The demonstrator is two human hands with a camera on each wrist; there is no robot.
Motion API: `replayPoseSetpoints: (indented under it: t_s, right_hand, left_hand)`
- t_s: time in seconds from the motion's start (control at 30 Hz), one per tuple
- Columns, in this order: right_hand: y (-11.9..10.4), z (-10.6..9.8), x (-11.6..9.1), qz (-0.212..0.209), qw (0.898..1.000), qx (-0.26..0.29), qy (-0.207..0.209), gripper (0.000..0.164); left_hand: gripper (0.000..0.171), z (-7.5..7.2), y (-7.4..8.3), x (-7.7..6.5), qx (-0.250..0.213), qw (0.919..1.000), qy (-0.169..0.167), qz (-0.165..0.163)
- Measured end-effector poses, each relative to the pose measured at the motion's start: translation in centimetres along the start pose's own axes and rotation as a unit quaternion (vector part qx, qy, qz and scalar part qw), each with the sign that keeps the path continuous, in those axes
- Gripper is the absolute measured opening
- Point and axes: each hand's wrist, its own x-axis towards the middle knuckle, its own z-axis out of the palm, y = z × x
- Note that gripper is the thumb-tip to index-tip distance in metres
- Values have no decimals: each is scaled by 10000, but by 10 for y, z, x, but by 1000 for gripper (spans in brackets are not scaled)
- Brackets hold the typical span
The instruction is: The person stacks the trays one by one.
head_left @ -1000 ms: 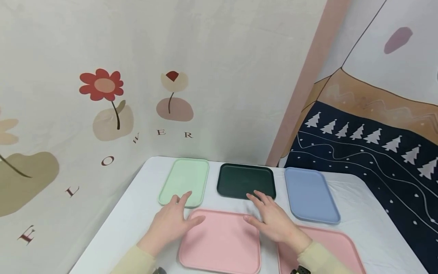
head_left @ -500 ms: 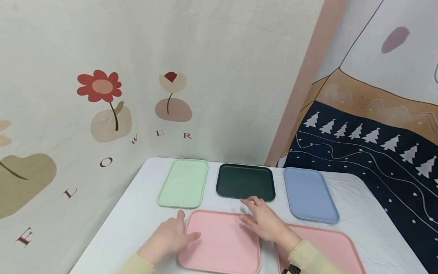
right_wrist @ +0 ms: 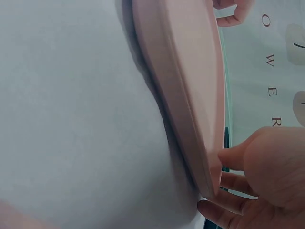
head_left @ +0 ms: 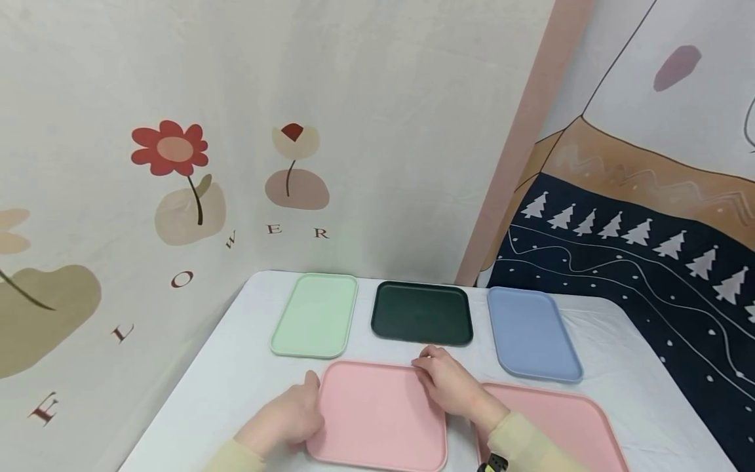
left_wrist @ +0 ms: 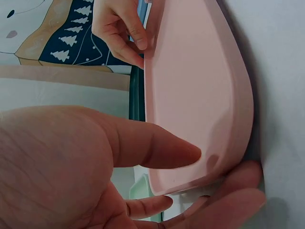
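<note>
A pink rectangular tray (head_left: pixel 377 416) lies on the white table, near its front, with nothing on it. My left hand (head_left: pixel 291 413) grips its left edge. In the left wrist view the thumb (left_wrist: pixel 171 148) reaches over the rim and the fingers curl round the outer wall. My right hand (head_left: pixel 449 385) holds the tray's far right corner. The right wrist view has that thumb (right_wrist: pixel 231 158) on the rim, with fingers round the outside of the corner. Most of the left fingers are hidden in the head view.
Behind are a light green tray (head_left: pixel 315 316), a dark green tray (head_left: pixel 421 313) and a blue tray (head_left: pixel 533 334). A second pink tray (head_left: pixel 551 423) lies at right, partly under the right forearm. A printed curtain (head_left: pixel 383 131) hangs behind the white table (head_left: pixel 230 367).
Both hands have come down from above the pink tray onto its edges, the left moving nearer to me. Their fingers have gone from spread to curled round the rim. The trays have stayed put.
</note>
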Motion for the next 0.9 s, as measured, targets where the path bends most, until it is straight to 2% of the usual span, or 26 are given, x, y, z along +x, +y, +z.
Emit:
replayPoseSetpoints:
  t_s: [0.27, 0.67, 0.9]
  right_hand:
    - [2, 3, 4, -21, 10000, -2, -85, 21]
    - [2, 1, 8, 39, 9997, 82, -212, 34]
    - [-2, -2, 8, 199, 9996, 89, -181, 33]
  left_hand:
    - [75, 2, -2, -2, -195, 9997, -117, 63]
    - [72, 1, -5, -2, -13, 9997, -176, 154]
    - [66, -4, -4, -1, -89, 9997, -29, 211]
